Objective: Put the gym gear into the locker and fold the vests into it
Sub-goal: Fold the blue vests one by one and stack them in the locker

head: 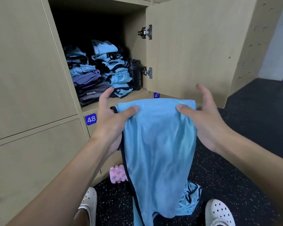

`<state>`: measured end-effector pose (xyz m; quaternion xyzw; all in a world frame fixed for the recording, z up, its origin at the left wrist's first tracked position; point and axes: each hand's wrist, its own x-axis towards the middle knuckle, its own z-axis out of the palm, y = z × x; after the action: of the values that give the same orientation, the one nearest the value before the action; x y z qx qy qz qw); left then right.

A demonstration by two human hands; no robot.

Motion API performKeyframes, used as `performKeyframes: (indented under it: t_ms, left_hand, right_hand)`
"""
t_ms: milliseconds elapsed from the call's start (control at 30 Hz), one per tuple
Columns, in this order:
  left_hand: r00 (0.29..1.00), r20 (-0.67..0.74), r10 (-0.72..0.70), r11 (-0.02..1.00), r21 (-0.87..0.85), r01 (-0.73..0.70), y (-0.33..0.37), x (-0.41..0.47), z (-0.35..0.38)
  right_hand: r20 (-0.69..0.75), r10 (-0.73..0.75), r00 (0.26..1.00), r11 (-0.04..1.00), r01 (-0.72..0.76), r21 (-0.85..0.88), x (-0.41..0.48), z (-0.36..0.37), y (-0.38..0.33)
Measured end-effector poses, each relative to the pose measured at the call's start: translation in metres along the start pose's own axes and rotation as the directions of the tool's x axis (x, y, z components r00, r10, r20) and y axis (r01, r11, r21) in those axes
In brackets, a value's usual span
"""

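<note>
My only camera sits on the person's head. It looks forward and down, close over the left hand (111,124) and right hand (207,121), facing the open locker (132,30).

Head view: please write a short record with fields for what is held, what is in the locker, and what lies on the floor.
held: blue vest, top folded over, hanging down
left hand: pinches its top left
right hand: pinches its top right
locker: door open; two stacks of folded clothes, mostly blue; black bottle at their right
floor: pink foam roller; another blue vest
</note>
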<state>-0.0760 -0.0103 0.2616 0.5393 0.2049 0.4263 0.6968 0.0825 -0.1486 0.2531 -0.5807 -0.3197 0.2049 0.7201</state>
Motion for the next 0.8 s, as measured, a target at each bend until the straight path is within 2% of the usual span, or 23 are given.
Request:
performKeyframes:
  t_ms: [33, 67, 133, 167, 233, 333, 400, 600, 667, 733, 800]
  left_hand:
    - [1.0, -0.008, -0.003, 1.0, 0.0, 0.003, 0.0, 0.0, 0.0]
    - [1.0, -0.01, -0.006, 1.0, 0.007, 0.006, 0.0, -0.001, 0.0]
    - [1.0, -0.015, -0.005, 1.0, 0.028, 0.006, 0.0, -0.001, 0.001]
    - [1.0, -0.014, -0.002, 0.999, 0.032, 0.002, 0.001, 0.0, 0.0]
    - [0.999, 0.035, -0.019, 0.999, 0.027, 0.018, 0.001, 0.0, -0.002]
    - [0.961, 0.241, -0.136, 0.984, 0.149, 0.102, -0.006, -0.007, -0.002]
    - [0.949, 0.271, -0.16, 0.979, 0.169, 0.116, -0.012, -0.009, 0.001]
    - [0.995, 0.087, -0.041, 0.998, 0.06, 0.036, -0.002, -0.001, 0.002]
    - [0.997, 0.03, -0.065, 0.996, 0.067, 0.063, -0.001, -0.001, 0.002]
    - [0.994, -0.021, -0.108, 0.992, 0.056, 0.109, 0.0, 0.0, 0.002]
    - [0.99, -0.049, -0.135, 0.99, 0.035, 0.137, 0.0, 0.0, 0.002]
  right_hand:
    - [0.027, -0.009, 1.0, 1.0, 0.008, 0.016, 0.0, -0.002, 0.002]
    - [0.116, -0.021, 0.993, 1.0, 0.021, -0.001, -0.002, -0.002, 0.003]
    - [0.292, -0.015, 0.956, 0.993, 0.049, -0.107, -0.009, 0.003, 0.006]
    - [0.319, -0.017, 0.948, 0.988, 0.064, -0.139, -0.009, 0.005, 0.008]
    - [0.26, -0.034, 0.965, 0.989, 0.069, -0.13, -0.005, 0.008, 0.01]
    - [0.089, -0.083, 0.993, 0.996, 0.086, -0.032, 0.002, 0.009, 0.005]
    - [0.028, -0.078, 0.997, 0.996, 0.076, 0.055, 0.003, 0.005, 0.004]
    - [0.274, 0.084, 0.958, 0.996, -0.073, -0.052, -0.007, 0.0, 0.006]
    - [0.179, 0.062, 0.982, 0.998, -0.058, -0.03, -0.005, 0.001, 0.006]
    - [0.083, 0.041, 0.996, 0.996, -0.047, 0.076, -0.003, 0.001, 0.002]
    - [0.138, 0.068, 0.988, 0.99, -0.084, 0.112, -0.004, 0.0, 0.003]
